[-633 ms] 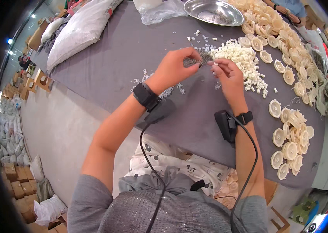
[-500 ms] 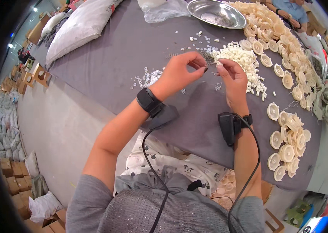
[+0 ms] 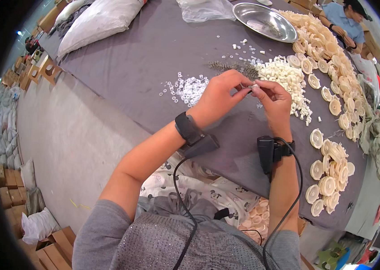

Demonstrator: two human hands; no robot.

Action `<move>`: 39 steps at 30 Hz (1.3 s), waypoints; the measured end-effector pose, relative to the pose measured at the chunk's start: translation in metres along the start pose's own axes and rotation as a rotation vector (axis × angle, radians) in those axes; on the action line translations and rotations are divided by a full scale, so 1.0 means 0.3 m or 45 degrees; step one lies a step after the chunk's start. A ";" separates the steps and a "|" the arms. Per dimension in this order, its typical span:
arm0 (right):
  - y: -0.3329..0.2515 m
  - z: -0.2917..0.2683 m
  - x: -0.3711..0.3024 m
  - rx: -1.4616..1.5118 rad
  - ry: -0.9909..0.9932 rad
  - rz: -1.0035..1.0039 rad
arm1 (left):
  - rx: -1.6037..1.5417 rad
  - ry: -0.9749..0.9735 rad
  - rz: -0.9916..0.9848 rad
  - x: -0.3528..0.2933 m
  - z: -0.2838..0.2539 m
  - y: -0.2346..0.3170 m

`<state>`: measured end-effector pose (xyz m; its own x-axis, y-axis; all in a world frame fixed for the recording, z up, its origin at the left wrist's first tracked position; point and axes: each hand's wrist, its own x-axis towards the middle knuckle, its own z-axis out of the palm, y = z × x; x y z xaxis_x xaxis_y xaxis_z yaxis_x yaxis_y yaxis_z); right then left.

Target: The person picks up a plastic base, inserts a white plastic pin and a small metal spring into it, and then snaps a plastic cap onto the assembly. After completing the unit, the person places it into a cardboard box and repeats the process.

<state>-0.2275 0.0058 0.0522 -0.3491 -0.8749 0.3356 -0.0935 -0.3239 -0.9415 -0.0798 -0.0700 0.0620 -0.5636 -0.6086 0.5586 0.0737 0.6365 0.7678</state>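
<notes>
We pinch a tiny white piece (image 3: 253,86) between our left hand (image 3: 220,96) and right hand (image 3: 274,98), fingertips closed on it, above the grey desk (image 3: 145,54), beside the heap of white pieces (image 3: 286,77).

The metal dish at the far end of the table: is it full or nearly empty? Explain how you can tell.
Nearly empty. The metal dish shows its bare shiny bottom, with only a thin scatter of small dark bits inside, on the grey table.

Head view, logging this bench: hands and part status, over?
Left hand and right hand pinch one small white part together above grey table. Cream plastic pile just beyond. Nothing in the way.
</notes>
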 end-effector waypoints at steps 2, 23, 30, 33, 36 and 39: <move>-0.002 0.001 -0.001 0.095 -0.023 0.109 | 0.057 0.053 0.078 -0.007 0.003 0.013; 0.025 -0.015 -0.009 0.721 -0.160 0.365 | -0.056 0.219 0.062 -0.063 0.034 0.017; -0.003 0.002 -0.013 0.469 -0.066 0.208 | -0.120 0.241 0.026 -0.071 0.033 0.033; 0.004 0.033 -0.017 0.485 0.024 0.135 | -0.136 0.241 -0.058 -0.069 0.028 0.030; 0.007 0.052 -0.022 0.465 0.086 0.088 | -0.153 0.269 -0.019 -0.064 0.028 0.016; 0.002 0.056 -0.022 0.382 0.113 0.049 | -0.174 0.315 0.017 -0.060 0.030 0.013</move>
<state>-0.2095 0.0054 0.0498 -0.4285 -0.8580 0.2833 0.1960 -0.3943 -0.8978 -0.0767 -0.0523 0.0522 -0.3454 -0.7083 0.6157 0.1996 0.5856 0.7856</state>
